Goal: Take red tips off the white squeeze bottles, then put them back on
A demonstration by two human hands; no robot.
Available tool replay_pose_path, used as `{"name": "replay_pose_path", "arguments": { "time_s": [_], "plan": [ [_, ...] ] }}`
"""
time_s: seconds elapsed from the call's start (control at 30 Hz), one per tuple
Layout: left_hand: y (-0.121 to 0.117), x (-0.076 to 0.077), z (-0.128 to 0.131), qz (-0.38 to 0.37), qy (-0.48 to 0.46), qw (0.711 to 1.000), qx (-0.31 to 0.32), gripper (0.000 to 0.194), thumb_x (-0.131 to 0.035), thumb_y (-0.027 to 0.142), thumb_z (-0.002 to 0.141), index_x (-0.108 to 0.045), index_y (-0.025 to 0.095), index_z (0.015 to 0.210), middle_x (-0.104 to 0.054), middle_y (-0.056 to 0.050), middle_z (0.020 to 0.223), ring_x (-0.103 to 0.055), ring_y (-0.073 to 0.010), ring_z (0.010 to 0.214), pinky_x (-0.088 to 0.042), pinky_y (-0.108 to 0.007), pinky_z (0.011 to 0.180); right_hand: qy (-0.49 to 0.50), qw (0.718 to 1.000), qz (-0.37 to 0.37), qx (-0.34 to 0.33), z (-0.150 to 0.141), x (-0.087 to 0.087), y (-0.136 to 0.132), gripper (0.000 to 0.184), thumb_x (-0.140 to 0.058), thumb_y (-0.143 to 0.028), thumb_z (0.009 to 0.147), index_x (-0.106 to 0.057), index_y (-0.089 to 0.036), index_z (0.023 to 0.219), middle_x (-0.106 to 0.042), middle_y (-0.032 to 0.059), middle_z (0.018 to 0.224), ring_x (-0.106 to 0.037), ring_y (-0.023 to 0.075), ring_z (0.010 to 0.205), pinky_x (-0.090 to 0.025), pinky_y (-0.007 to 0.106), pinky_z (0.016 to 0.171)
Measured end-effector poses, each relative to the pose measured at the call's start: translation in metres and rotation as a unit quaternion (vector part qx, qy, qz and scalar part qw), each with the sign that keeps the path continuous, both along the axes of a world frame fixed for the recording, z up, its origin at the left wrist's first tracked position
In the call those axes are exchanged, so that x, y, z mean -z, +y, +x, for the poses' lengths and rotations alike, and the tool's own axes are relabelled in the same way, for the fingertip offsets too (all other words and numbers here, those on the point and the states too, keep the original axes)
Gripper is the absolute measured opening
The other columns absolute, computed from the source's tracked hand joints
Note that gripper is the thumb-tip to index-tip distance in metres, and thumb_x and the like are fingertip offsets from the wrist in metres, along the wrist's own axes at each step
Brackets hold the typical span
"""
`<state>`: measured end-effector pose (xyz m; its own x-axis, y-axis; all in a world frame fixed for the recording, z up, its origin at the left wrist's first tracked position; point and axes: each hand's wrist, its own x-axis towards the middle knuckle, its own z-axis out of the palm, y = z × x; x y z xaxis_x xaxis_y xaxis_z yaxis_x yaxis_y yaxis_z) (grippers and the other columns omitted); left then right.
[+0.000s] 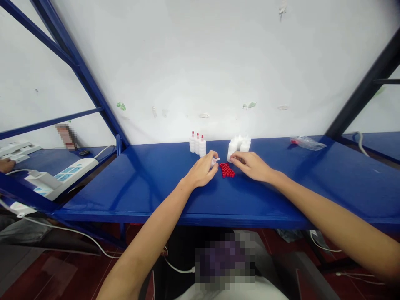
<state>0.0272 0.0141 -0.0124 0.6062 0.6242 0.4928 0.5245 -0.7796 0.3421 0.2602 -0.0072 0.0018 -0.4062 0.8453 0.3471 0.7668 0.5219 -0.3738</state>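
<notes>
My left hand is closed around a small white squeeze bottle, which lies tilted with its nozzle pointing right. My fingers cover most of its body. Across from it, my right hand is pinched at the fingertips beside the group of white bottles; whatever the pinch holds is too small to make out. Between my hands, several red caps lie in a tight cluster on the blue table. Behind my left hand, three white bottles with red caps stand upright in a row.
A clear plastic bag with something red inside lies at the back right. Blue metal posts rise at the table's sides. To the left are a white power strip and another person's hand. The white wall borders the back.
</notes>
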Motion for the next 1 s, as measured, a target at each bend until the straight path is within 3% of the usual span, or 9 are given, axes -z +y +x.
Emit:
{"name": "replay_pose_path", "arguments": {
  "time_s": [0.1,0.23,0.33,0.43,0.5,0.6,0.73,0.9,1.0],
  "plan": [
    [-0.006,-0.002,0.007,0.015,0.015,0.999,0.033,0.026,-0.042,0.027,0.095,-0.044,0.019,0.12,-0.062,-0.01,0.112,-0.062,-0.0224,0.096,-0.049,-0.036,0.085,0.044,0.998,0.005,-0.041,-0.009,-0.002,-0.007,0.034,-0.041,-0.047,0.098,-0.059,-0.02,0.106,-0.063,0.0015,0.072,-0.054,0.0167,0.062,-0.037,0.028,0.062],
    [-0.008,-0.003,0.013,0.022,0.031,0.998,0.053,0.029,-0.044,0.03,0.096,-0.043,0.019,0.123,-0.062,-0.011,0.116,-0.062,-0.0238,0.1,-0.049,-0.038,0.088,0.053,0.996,0.028,-0.073,-0.017,0.004,-0.01,0.032,-0.037,-0.046,0.099,-0.056,-0.02,0.095,-0.064,0.0034,0.077,-0.054,0.0165,0.065,-0.038,0.028,0.065],
    [-0.005,0.0,0.011,0.012,-0.002,0.999,0.042,0.038,-0.045,0.032,0.096,-0.036,0.019,0.131,-0.061,-0.011,0.116,-0.062,-0.0232,0.1,-0.049,-0.038,0.088,0.07,0.994,0.083,-0.022,-0.012,0.005,-0.006,0.028,-0.037,-0.042,0.099,-0.054,-0.02,0.092,-0.062,0.0036,0.075,-0.053,0.017,0.064,-0.038,0.029,0.064],
    [0.003,0.005,0.005,-0.004,-0.056,0.998,-0.011,0.033,-0.036,0.025,0.098,-0.037,0.017,0.13,-0.061,-0.01,0.108,-0.061,-0.0211,0.097,-0.049,-0.038,0.088,0.075,0.985,0.13,0.08,-0.001,-0.004,0.003,0.025,-0.037,-0.037,0.096,-0.055,-0.019,0.094,-0.062,0.0051,0.074,-0.054,0.019,0.064,-0.036,0.03,0.063],
    [0.008,0.007,0.001,-0.008,-0.079,0.996,-0.043,0.026,-0.032,0.023,0.099,-0.043,0.016,0.122,-0.062,-0.009,0.102,-0.061,-0.0199,0.093,-0.049,-0.037,0.086,0.039,0.983,0.118,0.133,0.005,-0.013,0.011,0.025,-0.038,-0.035,0.095,-0.057,-0.019,0.096,-0.064,0.0068,0.076,-0.055,0.0204,0.065,-0.034,0.03,0.061],
    [0.012,0.009,-0.001,0.018,-0.092,0.995,-0.026,0.022,-0.038,0.029,0.1,-0.053,0.016,0.108,-0.062,-0.008,0.099,-0.06,-0.0186,0.093,-0.048,-0.034,0.087,-0.035,0.982,0.069,0.175,0.007,-0.023,0.022,0.026,-0.041,-0.036,0.092,-0.06,-0.02,0.097,-0.068,0.0079,0.078,-0.056,0.0218,0.066,-0.032,0.03,0.059],
    [0.011,0.008,0.002,0.056,-0.097,0.994,0.017,0.028,-0.053,0.04,0.095,-0.06,0.016,0.107,-0.064,-0.008,0.1,-0.061,-0.0188,0.093,-0.049,-0.033,0.088,-0.074,0.979,0.034,0.186,0.002,-0.022,0.033,0.031,-0.042,-0.042,0.092,-0.064,-0.02,0.093,-0.068,0.0087,0.077,-0.058,0.0222,0.067,-0.035,0.031,0.059],
    [0.009,0.009,0.003,0.022,-0.065,0.997,0.029,0.037,-0.05,0.045,0.096,-0.058,0.018,0.12,-0.066,-0.008,0.104,-0.061,-0.0156,0.078,-0.051,-0.031,0.079,-0.08,0.974,0.058,0.206,0.002,-0.021,0.035,0.041,-0.04,-0.051,0.093,-0.064,-0.019,0.089,-0.066,0.0089,0.073,-0.057,0.0208,0.063,-0.034,0.031,0.057],
    [0.009,0.008,0.004,0.036,-0.063,0.997,0.026,0.038,-0.052,0.047,0.095,-0.058,0.017,0.118,-0.065,-0.008,0.103,-0.06,-0.0153,0.077,-0.051,-0.03,0.077,-0.069,0.984,0.063,0.153,-0.001,-0.025,0.027,0.042,-0.037,-0.051,0.096,-0.062,-0.019,0.09,-0.066,0.0074,0.071,-0.057,0.0201,0.063,-0.033,0.031,0.059]
  ]
}}
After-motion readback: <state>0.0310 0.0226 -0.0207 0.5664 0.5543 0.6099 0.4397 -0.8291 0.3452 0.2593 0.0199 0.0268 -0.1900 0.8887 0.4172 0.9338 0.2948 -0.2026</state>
